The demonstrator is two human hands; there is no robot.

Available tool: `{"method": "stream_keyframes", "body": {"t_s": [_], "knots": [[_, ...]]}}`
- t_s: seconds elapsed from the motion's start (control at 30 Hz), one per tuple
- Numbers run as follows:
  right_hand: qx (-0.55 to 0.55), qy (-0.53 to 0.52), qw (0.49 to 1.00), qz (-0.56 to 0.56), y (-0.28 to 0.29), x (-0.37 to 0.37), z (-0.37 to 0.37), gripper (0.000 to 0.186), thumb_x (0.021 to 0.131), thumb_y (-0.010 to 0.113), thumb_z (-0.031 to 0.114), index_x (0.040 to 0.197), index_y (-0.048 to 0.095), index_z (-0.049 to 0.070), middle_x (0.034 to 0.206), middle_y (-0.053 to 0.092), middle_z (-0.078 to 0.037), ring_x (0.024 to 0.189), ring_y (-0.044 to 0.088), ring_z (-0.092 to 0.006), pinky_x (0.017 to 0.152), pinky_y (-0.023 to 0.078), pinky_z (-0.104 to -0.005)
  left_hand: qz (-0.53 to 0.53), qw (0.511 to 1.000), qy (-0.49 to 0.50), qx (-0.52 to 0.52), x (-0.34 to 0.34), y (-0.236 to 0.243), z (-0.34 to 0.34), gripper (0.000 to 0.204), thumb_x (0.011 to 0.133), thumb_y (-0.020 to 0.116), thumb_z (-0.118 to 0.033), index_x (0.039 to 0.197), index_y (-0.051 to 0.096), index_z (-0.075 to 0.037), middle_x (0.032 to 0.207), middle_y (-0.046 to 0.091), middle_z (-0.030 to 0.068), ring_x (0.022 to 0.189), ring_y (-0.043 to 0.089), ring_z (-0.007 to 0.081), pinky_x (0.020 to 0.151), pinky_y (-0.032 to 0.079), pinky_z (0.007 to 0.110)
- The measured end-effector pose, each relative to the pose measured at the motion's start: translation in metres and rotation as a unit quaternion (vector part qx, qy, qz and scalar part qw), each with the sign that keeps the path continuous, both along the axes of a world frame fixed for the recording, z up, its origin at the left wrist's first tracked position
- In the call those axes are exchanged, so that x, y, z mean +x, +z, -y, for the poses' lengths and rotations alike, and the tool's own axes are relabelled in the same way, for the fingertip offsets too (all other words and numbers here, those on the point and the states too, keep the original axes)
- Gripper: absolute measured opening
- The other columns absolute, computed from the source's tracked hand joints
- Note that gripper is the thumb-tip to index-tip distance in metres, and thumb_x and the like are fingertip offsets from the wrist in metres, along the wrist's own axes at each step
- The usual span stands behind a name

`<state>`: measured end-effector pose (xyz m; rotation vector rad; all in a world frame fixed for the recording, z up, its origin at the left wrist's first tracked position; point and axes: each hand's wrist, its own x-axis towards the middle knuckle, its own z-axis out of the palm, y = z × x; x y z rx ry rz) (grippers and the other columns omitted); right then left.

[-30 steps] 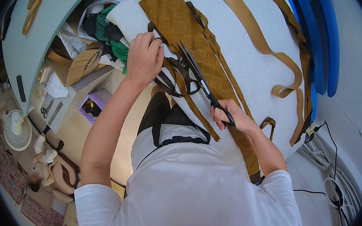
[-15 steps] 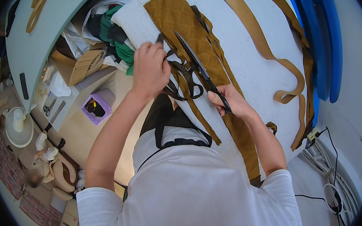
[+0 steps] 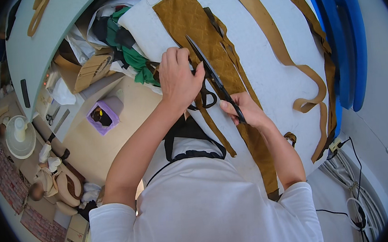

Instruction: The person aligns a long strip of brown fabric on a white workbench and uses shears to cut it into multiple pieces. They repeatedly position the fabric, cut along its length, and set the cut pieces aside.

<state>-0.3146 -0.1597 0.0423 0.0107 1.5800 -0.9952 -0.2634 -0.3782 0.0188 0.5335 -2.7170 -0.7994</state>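
My right hand (image 3: 243,108) is closed around the lower end of long black scissors (image 3: 212,71), which lie slanted over a brown patterned fabric panel (image 3: 185,15). A dark loop (image 3: 208,98) sits left of them; whether it is a handle or a strip I cannot tell. My left hand (image 3: 178,76) is over the table's left edge, fingers curled over dark fabric strips that it mostly hides. Dark brown strip ends (image 3: 153,70) show on its left. A narrow brown strip (image 3: 218,135) hangs toward my waist.
The white padded table (image 3: 268,128) also bears a tan wavy strip (image 3: 274,40) and a dark brown strip (image 3: 309,14). Blue chairs (image 3: 341,39) stand along its right. At left are green cloth (image 3: 140,63), a cardboard box (image 3: 92,70), a purple-lined bin (image 3: 112,107) and a fan (image 3: 20,136).
My left hand has moved a little right and down. Dark strips that lay tangled beside it now show less, with ends to its left. My right hand and the scissors have barely moved.
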Motion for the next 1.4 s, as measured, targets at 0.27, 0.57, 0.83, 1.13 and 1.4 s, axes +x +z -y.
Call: {"method": "stream_keyframes", "body": {"t_s": [0.27, 0.57, 0.83, 1.13, 1.4], "knots": [[-0.003, -0.007, 1.000, 0.003, -0.004, -0.002, -0.002, 0.061, 0.085, 0.078, 0.060, 0.059, 0.049, 0.013, 0.052, 0.052, 0.000, 0.043, 0.051, -0.0082, 0.043, 0.038, -0.0252, 0.075, 0.994, 0.075, -0.009, 0.006, -0.022, 0.007, 0.029, 0.079, 0.069, -0.014, 0.103, 0.064, 0.002, 0.110, 0.056, 0.0168, 0.106, 0.056, 0.0359, 0.088, 0.049, 0.045], [-0.003, -0.008, 1.000, 0.014, -0.004, -0.001, -0.002, 0.062, 0.084, 0.078, 0.063, 0.060, 0.050, 0.013, 0.052, 0.051, 0.001, 0.044, 0.051, -0.0087, 0.044, 0.039, -0.0253, 0.037, 0.998, -0.046, -0.006, 0.025, -0.008, 0.003, 0.035, 0.078, 0.072, -0.013, 0.107, 0.063, 0.003, 0.117, 0.057, 0.0161, 0.109, 0.055, 0.0372, 0.092, 0.044, 0.047], [-0.001, -0.010, 1.000, 0.016, -0.001, -0.001, 0.000, 0.060, 0.086, 0.078, 0.059, 0.059, 0.050, 0.013, 0.052, 0.051, 0.001, 0.044, 0.049, -0.0085, 0.044, 0.039, -0.0261, 0.040, 0.980, -0.172, -0.087, 0.004, 0.009, 0.028, 0.057, 0.077, 0.071, -0.008, 0.132, 0.057, 0.000, 0.146, 0.052, 0.0156, 0.122, 0.052, 0.0385, 0.104, 0.041, 0.047], [-0.025, 0.008, 0.999, 0.042, 0.012, 0.021, -0.033, 0.056, 0.091, 0.075, 0.052, 0.062, 0.053, 0.010, 0.053, 0.051, 0.002, 0.046, 0.049, -0.0066, 0.046, 0.036, -0.0254, -0.044, 0.991, -0.127, -0.022, 0.019, -0.027, 0.035, 0.040, 0.077, 0.065, 0.003, 0.117, 0.066, 0.003, 0.135, 0.064, 0.0134, 0.120, 0.057, 0.0360, 0.102, 0.044, 0.046], [-0.036, 0.009, 0.994, 0.103, 0.011, 0.035, -0.048, 0.065, 0.084, 0.073, 0.069, 0.069, 0.055, 0.008, 0.059, 0.056, 0.001, 0.050, 0.056, -0.0082, 0.050, 0.046, -0.0239, -0.047, 0.991, -0.123, 0.001, 0.018, -0.023, 0.036, 0.036, 0.079, 0.066, 0.001, 0.115, 0.067, 0.002, 0.135, 0.064, 0.0135, 0.121, 0.056, 0.0365, 0.103, 0.044, 0.045]]}}
